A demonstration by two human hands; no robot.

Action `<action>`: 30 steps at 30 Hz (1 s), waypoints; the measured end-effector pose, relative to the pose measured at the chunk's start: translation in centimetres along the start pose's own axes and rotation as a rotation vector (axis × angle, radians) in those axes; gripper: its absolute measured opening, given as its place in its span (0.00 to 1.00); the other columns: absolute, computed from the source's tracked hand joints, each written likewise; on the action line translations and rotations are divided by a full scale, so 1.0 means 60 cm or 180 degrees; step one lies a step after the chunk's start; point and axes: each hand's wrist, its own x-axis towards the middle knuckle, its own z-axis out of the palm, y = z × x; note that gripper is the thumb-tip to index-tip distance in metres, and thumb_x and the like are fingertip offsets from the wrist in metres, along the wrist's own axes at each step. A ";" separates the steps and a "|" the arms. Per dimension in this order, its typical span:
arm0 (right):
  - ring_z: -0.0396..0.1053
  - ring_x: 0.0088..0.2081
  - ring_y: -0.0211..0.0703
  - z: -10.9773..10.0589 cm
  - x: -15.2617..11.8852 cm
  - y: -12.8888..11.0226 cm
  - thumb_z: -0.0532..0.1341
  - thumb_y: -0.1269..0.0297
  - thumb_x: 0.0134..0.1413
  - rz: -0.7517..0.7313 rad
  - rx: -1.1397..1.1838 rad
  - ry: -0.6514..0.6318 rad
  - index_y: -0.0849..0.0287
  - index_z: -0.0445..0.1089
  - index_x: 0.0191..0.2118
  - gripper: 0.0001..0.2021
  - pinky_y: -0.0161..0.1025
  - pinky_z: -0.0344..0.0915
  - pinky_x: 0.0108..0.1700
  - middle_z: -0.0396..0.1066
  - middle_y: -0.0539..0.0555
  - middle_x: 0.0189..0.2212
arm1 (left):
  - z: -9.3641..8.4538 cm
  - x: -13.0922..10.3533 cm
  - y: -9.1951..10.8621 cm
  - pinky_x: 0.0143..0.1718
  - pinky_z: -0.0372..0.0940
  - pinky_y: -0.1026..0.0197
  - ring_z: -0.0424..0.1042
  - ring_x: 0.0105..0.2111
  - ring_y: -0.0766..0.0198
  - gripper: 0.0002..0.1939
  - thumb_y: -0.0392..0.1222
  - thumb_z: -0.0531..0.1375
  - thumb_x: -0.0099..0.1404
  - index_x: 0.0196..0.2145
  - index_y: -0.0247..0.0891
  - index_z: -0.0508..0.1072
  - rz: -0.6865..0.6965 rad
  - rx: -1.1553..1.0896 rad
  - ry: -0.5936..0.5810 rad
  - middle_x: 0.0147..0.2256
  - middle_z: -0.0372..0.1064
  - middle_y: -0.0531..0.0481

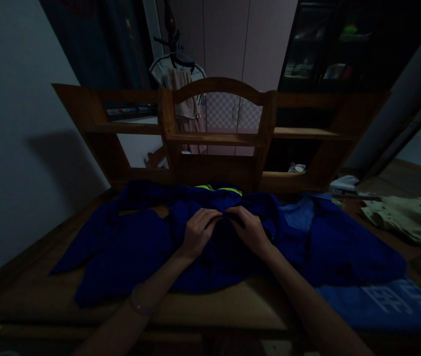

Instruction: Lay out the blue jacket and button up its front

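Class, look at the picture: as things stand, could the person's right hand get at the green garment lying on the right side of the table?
Probably yes: the right hand rests on the blue garment, and only flat cloth lies between it and the green garment.

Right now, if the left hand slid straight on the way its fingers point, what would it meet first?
The right hand: the left hand points up-right over the blue garment, fingertips nearly touching it already; depth is unclear.

Head view — forward, down, close
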 end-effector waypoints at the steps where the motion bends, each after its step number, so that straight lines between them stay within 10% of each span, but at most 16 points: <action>1: 0.65 0.44 0.36 0.000 -0.001 0.002 0.53 0.69 0.60 0.0014 0.0003 0.0024 0.58 0.62 0.47 0.10 0.33 0.61 0.46 0.66 0.52 0.42 | -0.001 0.000 0.002 0.46 0.62 0.60 0.66 0.42 0.67 0.09 0.33 0.56 0.63 0.41 0.38 0.71 0.0001 -0.0007 -0.0010 0.39 0.68 0.51; 30: 0.66 0.42 0.37 0.012 -0.005 -0.005 0.52 0.68 0.61 0.0000 -0.0203 0.0214 0.60 0.64 0.44 0.08 0.33 0.62 0.44 0.67 0.54 0.40 | 0.000 0.004 0.012 0.46 0.63 0.60 0.68 0.40 0.66 0.05 0.35 0.57 0.63 0.38 0.37 0.70 -0.0058 0.0079 0.0138 0.37 0.69 0.49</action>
